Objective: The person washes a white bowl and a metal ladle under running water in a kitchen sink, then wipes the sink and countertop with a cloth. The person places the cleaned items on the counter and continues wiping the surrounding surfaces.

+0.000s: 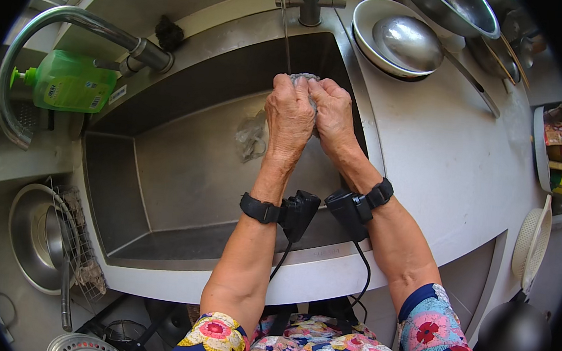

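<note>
My left hand (291, 112) and my right hand (334, 111) are closed together on a wet grey cloth (310, 81), which shows between and above the fingers. A thin stream of water (286, 42) falls from the tap (311, 2) at the top edge of the sink (187, 168) and comes down right by the cloth. Below it, a crumpled clear plastic bag (252, 136) lies on the sink floor, partly hidden behind my left hand. Both wrists wear black straps with small black devices.
At left, a curved metal faucet (95, 17) arches beside a green soap bottle (75, 82). Bowls with a steel ladle (408, 42) stand on the right counter. A steel basin (33, 235) and wire rack (77, 243) are at lower left; a white colander (530, 244) is far right.
</note>
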